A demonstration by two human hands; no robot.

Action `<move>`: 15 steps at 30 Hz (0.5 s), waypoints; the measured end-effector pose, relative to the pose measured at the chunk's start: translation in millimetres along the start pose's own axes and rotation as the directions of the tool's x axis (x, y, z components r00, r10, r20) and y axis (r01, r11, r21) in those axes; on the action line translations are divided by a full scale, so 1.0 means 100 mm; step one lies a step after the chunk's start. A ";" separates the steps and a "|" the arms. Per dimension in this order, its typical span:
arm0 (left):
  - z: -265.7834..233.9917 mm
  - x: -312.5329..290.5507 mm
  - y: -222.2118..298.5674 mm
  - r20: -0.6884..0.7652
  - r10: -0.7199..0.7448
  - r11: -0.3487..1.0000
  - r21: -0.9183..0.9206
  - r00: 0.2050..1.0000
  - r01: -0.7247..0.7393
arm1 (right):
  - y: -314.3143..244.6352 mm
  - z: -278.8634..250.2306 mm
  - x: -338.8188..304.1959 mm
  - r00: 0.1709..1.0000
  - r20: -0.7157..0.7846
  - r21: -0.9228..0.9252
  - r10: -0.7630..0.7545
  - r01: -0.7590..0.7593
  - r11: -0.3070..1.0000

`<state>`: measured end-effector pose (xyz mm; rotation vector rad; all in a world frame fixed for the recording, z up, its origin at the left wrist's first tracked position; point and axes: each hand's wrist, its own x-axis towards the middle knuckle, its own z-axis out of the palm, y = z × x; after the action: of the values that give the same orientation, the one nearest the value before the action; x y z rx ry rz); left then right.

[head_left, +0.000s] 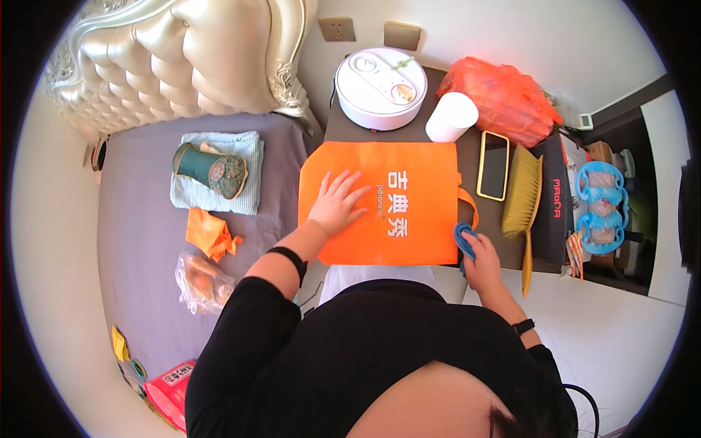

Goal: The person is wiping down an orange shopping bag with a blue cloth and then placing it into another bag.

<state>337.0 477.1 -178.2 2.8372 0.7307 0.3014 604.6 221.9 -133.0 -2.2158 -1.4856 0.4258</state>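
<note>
Bed [142, 233], grey sheet, tufted headboard [171, 62] along its far edge. Near its left corner: yellow packet [120, 343], then a red package [169, 398] at the near edge. Toward the far right corner, a folded checked cloth [252, 171] with a green patterned cushion [201, 169] on top. Orange bundle [209, 232] just nearer than the cloth; clear plastic bag [203, 283] beside it, brownish contents, not readable.

Left hand [338, 203]: palm down on the left half of the orange bag [431, 204], fingers spread apart, nothing gripped. Bag lies flat over the near left corner of the dark worktop [491, 220], reaching its near edge, strap loop out to the right.

White round device [381, 91] at the worktop's far edge, left part. White cylinder [453, 117] upright to its right, near the bag's far edge.

Right hand [482, 264] at the bag's near right corner, fingers clamped on a blue cloth [463, 238].

Red plastic bag [500, 98] at the far edge, full. Yellow-rimmed phone [493, 166] flat, well right of the left hand. Yellow-bristled brush [523, 193], handle past the near edge. Dark box [551, 201], then blue ring-handled items [603, 208] toward the right edge.
</note>
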 end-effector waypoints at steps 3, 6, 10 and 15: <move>-0.19 -0.12 0.09 -0.025 0.041 0.999 -0.020 0.999 -0.042 | 0.01 -0.01 -0.16 1.000 0.018 0.179 -0.012 0.008 0.984; -0.41 -0.48 0.13 0.086 0.101 0.993 -0.062 0.991 -0.096 | -0.08 -0.07 -0.33 0.948 0.170 0.271 0.270 -0.308 0.912; -0.72 -1.00 0.08 0.234 0.129 0.989 -0.095 0.964 -0.109 | 0.12 0.08 -0.53 0.834 0.377 0.476 0.404 -0.548 0.688; -0.66 -1.19 -0.03 0.229 0.071 0.994 0.063 0.971 -0.088 | -0.02 0.32 -0.50 0.809 0.406 0.754 0.425 -0.559 0.345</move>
<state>217.4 430.4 -132.6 2.9086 0.5934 -0.0389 569.1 182.1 -159.0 -1.7011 -0.3356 1.2365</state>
